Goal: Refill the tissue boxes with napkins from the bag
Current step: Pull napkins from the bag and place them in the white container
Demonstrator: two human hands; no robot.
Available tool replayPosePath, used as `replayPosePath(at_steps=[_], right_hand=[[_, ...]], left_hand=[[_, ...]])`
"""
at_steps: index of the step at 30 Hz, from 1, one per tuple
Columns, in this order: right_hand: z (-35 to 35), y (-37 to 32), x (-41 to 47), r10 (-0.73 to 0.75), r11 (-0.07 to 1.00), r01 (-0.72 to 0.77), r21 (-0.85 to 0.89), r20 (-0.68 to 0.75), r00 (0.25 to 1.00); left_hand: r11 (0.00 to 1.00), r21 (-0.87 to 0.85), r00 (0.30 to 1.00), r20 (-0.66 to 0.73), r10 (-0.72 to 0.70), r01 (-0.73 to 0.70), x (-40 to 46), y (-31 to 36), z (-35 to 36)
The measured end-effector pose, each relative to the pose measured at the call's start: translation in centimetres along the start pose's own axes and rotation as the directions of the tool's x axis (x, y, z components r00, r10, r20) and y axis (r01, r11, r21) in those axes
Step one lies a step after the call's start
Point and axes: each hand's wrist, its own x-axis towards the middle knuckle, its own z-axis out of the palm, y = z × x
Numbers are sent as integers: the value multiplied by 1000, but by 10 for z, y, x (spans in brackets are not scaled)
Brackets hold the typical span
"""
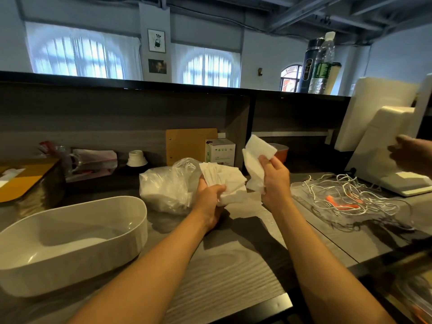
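Two bare hands work above the grey desk [233,277], and each holds napkins. Your left hand [209,195] curls its fingers and thumb round a fanned stack of napkins [224,178], gripping it from below. Your right hand [274,181], at about 3 o'clock from the left and just apart from it, pinches a second bunch of napkins [257,155] that stands up between thumb and curled fingers. At 9 o'clock from the left hand, touching the stack, lies the clear plastic bag [168,185] with more napkins inside. Down at 7 o'clock sits the open white tissue box [70,244]. Another person's hand [411,155] shows at the right edge, fingers blurred.
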Motion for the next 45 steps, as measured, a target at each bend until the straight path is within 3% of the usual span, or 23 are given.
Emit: replayPosePath(at_steps=[5,9,12,25,32,40,45], right_hand=[[3,8,-4,-4,942,57,-332,158,987],[2,9,-7,167,921,-51,-387,273,947],[2,10,-9,203,901,-48,-432,322,925],[-1,7,-3,57,993,-48,-111,77,995],[-9,-1,-6,110,965,-169,201,273,956],[0,2,-5,189,976,-211,57,270,944],[-1,5,-7,248,957,-278,78,270,930]], left_hand=[[999,-43,999,-43,22,-24,-2,1,0],[991,57,984,-121,131,-124,0,0,-3],[975,124,960,-193,204,-182,3,1,-8],[996,-92,983,-184,-23,6,6,3,-9],[982,-178,981,-173,-89,58,8,5,-12],[959,-255,977,-136,-163,124,9,6,-16],[982,-152,990,-64,-122,112,8,7,-17]])
